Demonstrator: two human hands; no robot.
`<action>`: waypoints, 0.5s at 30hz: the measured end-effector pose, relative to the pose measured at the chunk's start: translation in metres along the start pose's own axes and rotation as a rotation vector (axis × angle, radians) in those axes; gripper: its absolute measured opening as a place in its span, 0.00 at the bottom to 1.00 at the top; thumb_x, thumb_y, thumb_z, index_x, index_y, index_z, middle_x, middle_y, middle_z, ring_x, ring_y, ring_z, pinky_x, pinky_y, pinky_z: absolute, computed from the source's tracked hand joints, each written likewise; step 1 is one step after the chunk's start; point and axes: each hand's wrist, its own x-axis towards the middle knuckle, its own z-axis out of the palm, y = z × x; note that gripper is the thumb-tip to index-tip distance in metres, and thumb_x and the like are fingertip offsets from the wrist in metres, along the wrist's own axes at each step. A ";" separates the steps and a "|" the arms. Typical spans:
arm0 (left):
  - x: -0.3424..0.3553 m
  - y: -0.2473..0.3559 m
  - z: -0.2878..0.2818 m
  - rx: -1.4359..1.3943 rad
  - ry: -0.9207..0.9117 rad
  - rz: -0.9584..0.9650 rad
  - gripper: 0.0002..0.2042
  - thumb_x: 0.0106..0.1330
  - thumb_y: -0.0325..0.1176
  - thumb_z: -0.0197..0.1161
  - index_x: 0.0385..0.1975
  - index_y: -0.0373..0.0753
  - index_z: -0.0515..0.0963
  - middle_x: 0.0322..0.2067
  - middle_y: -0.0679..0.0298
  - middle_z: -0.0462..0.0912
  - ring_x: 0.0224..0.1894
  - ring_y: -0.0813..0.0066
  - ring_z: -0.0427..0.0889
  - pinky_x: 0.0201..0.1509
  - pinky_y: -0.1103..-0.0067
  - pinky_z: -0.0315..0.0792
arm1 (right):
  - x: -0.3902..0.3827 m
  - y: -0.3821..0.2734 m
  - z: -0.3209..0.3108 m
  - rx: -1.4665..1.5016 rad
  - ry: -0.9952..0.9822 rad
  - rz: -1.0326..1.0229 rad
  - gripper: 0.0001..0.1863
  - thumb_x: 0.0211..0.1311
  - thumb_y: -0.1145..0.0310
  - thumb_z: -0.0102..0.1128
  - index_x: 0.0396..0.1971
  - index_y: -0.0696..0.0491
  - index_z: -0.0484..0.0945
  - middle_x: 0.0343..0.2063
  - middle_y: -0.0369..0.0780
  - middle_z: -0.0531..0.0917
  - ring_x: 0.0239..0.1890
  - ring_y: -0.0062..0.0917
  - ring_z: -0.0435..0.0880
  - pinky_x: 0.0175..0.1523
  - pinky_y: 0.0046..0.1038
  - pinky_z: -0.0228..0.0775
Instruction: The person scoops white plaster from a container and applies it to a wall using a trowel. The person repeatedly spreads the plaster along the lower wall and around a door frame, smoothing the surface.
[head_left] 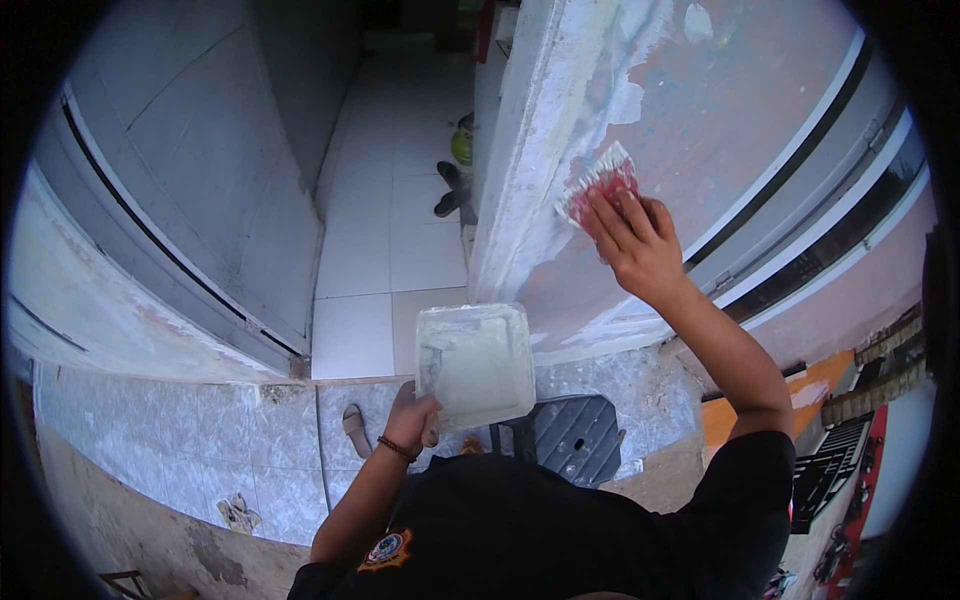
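My right hand (640, 245) grips a red putty spreader (610, 178) whose edge is smeared with white. The spreader lies against the wall (730, 120) right of the doorway, where white putty patches cover worn pinkish and bluish paint. Down in front of my body, my left hand (408, 418) is closed on the near left corner of a shallow, squarish tray (478, 362). Pale putty coats the inside of the tray and clings to its rim. Part of the left fingers is hidden beneath it.
A dark plastic stool (578, 438) stands close to me, beyond the tray's right side. One sandal (356, 430) lies on the bluish tiled floor (230, 420). Through the doorway, dark shoes (450, 190) and a green round object (462, 146) sit along the right side. An open door (190, 130) borders the left.
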 end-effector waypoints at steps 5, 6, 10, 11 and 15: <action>-0.003 -0.001 -0.003 0.035 0.039 -0.011 0.25 0.53 0.25 0.55 0.56 0.30 0.69 0.43 0.56 0.79 0.44 0.63 0.81 0.47 0.70 0.77 | -0.001 0.014 0.012 0.046 0.158 -0.093 0.18 0.58 0.67 0.59 0.50 0.48 0.81 0.62 0.34 0.76 0.65 0.32 0.70 0.58 0.38 0.64; -0.003 0.000 -0.002 0.025 0.040 -0.010 0.25 0.53 0.25 0.55 0.56 0.30 0.69 0.43 0.56 0.79 0.44 0.63 0.81 0.47 0.70 0.77 | 0.002 0.020 0.020 0.049 0.142 -0.132 0.18 0.58 0.68 0.59 0.50 0.48 0.81 0.62 0.34 0.75 0.67 0.33 0.69 0.57 0.38 0.66; -0.005 0.001 0.002 -0.013 -0.018 0.016 0.24 0.53 0.24 0.56 0.54 0.30 0.70 0.42 0.56 0.79 0.43 0.63 0.81 0.47 0.70 0.77 | -0.001 0.028 0.059 0.024 0.134 -0.203 0.22 0.59 0.72 0.56 0.56 0.49 0.78 0.65 0.34 0.71 0.68 0.31 0.68 0.55 0.37 0.67; -0.006 0.003 0.002 0.009 0.034 -0.042 0.24 0.53 0.25 0.56 0.53 0.30 0.70 0.42 0.56 0.79 0.42 0.63 0.81 0.47 0.70 0.77 | -0.007 0.024 0.062 0.052 0.143 -0.206 0.22 0.59 0.72 0.56 0.56 0.49 0.78 0.65 0.34 0.72 0.68 0.31 0.68 0.55 0.37 0.67; -0.019 0.011 0.000 0.019 0.078 -0.052 0.24 0.52 0.25 0.58 0.52 0.27 0.70 0.42 0.56 0.79 0.43 0.65 0.80 0.47 0.73 0.75 | -0.038 0.000 0.028 0.113 -0.029 -0.124 0.20 0.59 0.68 0.59 0.53 0.47 0.81 0.61 0.34 0.77 0.64 0.33 0.72 0.56 0.39 0.64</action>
